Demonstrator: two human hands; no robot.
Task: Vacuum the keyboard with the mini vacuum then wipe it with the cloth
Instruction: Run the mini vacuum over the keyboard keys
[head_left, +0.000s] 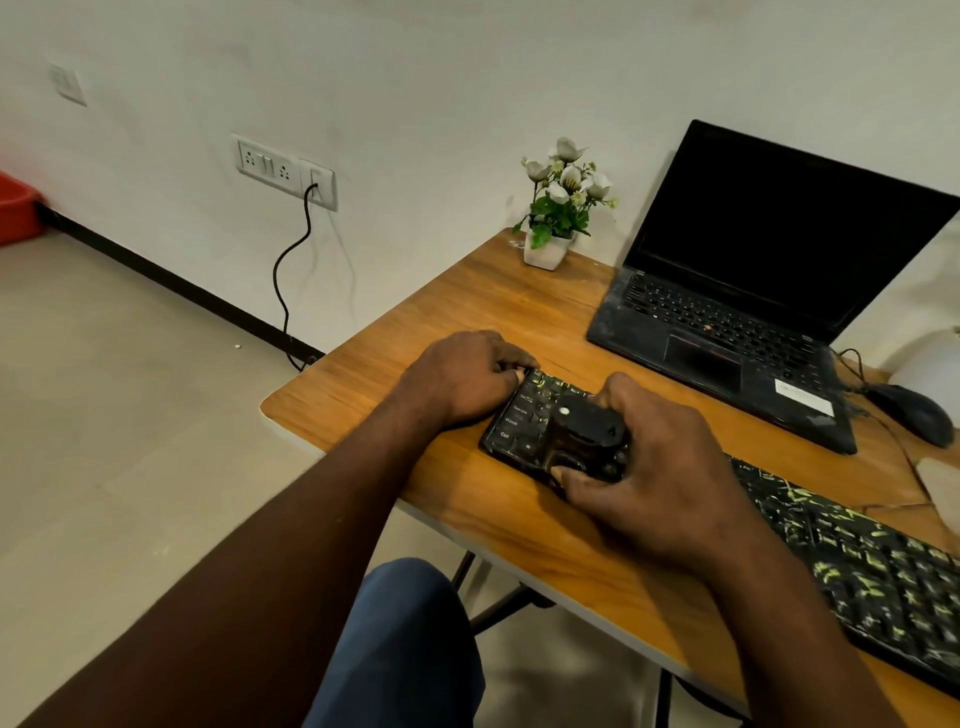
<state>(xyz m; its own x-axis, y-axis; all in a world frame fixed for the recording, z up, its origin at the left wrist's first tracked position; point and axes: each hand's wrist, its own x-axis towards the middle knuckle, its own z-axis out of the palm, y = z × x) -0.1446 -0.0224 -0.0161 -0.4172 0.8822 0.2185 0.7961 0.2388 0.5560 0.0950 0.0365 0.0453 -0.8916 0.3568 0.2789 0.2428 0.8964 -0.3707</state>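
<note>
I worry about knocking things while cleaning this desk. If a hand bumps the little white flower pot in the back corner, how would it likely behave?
The flower pot looks small with a tall, spreading bunch of flowers, so it is probably top-heavy and apt to tip. It stands near the table corner, so a push could send it off. Its smooth white surface suggests it may slide easily.

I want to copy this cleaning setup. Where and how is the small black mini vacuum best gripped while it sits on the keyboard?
Grip the small black mini vacuum around its rounded upper body, from above and the right, as the right hand does: it stands nozzle-down on the black debris-speckled keyboard, leaving only top and sides free.
</note>
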